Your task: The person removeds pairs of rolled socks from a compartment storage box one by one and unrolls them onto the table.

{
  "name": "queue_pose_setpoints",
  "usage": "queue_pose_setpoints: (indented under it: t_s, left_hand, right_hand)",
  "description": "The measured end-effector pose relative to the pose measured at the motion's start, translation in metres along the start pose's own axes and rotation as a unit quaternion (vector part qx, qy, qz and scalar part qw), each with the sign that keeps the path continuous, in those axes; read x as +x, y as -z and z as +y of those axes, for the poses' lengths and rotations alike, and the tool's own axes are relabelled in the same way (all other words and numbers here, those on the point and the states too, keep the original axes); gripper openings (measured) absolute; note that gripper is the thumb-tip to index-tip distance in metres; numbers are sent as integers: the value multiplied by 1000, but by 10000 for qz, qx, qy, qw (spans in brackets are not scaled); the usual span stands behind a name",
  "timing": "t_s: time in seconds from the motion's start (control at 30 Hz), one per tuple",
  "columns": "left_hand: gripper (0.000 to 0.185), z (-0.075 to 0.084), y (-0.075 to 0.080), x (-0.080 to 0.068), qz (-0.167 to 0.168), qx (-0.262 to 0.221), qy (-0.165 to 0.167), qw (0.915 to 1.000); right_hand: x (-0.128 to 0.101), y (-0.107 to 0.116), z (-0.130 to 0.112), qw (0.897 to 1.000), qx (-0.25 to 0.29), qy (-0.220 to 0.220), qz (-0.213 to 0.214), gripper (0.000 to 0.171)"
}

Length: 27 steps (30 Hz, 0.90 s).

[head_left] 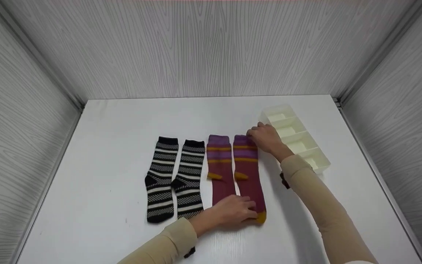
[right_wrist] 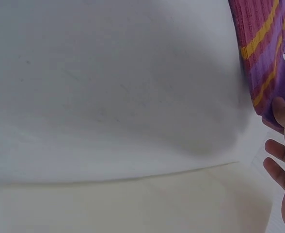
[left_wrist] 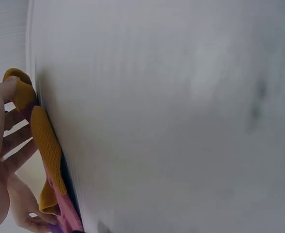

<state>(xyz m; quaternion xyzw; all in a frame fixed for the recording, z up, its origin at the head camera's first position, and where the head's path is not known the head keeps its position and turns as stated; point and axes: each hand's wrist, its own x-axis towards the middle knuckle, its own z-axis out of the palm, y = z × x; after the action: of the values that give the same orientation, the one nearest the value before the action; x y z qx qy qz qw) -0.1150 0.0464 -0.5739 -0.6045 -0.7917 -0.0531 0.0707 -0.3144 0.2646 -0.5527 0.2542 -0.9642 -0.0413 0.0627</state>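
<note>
Two maroon socks with purple cuffs, mustard stripes, heels and toes lie side by side: a left maroon sock and a right maroon sock. My left hand lies across their lower ends and covers the left one's toe. In the left wrist view, its thumb and fingers pinch a mustard toe, while another mustard toe lies beside it. At the far end, my right hand pinches the right sock's purple cuff between thumb and forefinger; its other fingers are apart.
Left of the maroon pair lie two black-and-white striped socks, one outer and one inner. A pale box with several compartments stands slanted at the right, partly behind my right hand and forearm. Wood-grain panels border the white table.
</note>
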Motion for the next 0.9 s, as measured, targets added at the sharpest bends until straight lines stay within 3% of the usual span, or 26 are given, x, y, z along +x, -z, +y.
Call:
queue_pose_setpoints:
  t_s: [0.17, 0.3, 0.43, 0.53, 0.73, 0.9]
  left_hand:
    - [26, 1, 0, 0, -58, -124, 74, 9999]
    - [33, 1, 3, -1, -302, -403, 172, 9986]
    - [42, -3, 10, -4, -486, -537, 393, 9966]
    - [45, -11, 16, -9, -325, -447, 567, 9969]
    - [47, -37, 27, -32, 341, -249, 864, 9954]
    - [58, -54, 36, -49, 296, -294, 1409, 9891]
  right_hand:
    - [0, -5, -2, 9998, -69, -55, -203, 22]
    - [-2, -6, -4, 9993, -68, -80, -367, 27]
    - [-4, -3, -7, 9992, 195, -244, -241, 32]
    - [-7, 2, -11, 9984, 433, -359, -52, 38]
    - [-24, 15, -20, 9951, 831, -391, 369, 55]
    - [-45, 25, -27, 9891, 1259, -506, 563, 65]
